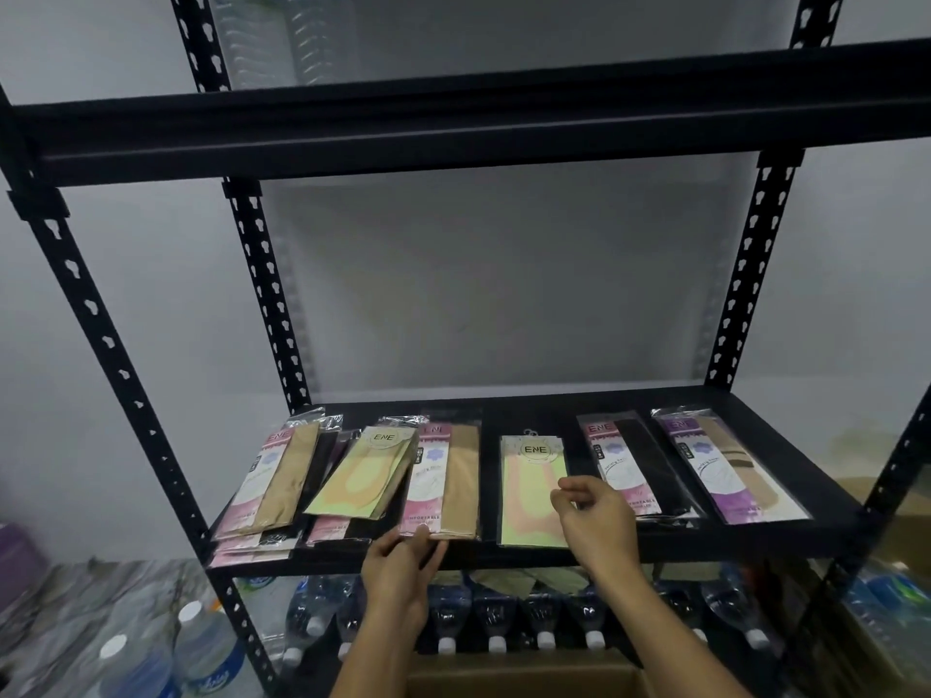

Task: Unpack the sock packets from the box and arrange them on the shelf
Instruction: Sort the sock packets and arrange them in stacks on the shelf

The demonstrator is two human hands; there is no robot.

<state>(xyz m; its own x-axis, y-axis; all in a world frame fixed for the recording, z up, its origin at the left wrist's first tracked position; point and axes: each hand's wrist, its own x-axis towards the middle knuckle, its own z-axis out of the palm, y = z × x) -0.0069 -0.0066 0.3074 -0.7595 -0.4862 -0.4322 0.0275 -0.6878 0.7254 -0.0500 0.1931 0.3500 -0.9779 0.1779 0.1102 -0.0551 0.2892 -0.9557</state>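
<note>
- The middle packet (526,486), yellow-green with an ENE label, lies flat on the black shelf board (529,415), its length running front to back.
- The right hand (597,518) is at the middle packet's right edge, fingers loosely curled, thumb and forefinger close together. Whether they pinch the wrapper I cannot tell.
- Just left of the middle packet lies a pink-and-tan packet (443,481). The left hand (403,561) pinches its near edge between thumb and fingers.
- Further left of the middle packet, a slanted yellow packet (362,471) overlaps others, and a pink stack (267,491) juts past the board's front edge.
- Right of the middle packet, apart from it, lie a pink-and-black packet (629,466) and then a purple packet (720,466).
- Below the middle packet, under the board, water bottles (493,617) lie in a row with white caps facing forward.
- Lower still, a cardboard box (504,680) sits between the forearms, cut off by the frame's bottom edge.
- Above the middle packet runs a black upper beam (453,118), with blurred clear bottles (282,37) on it.
- Behind the middle packet is a pale grey wall (478,274). Down to the left is a marbled floor (60,596).
- The packets under the slanted one are mostly hidden, and the small print is unreadable.
</note>
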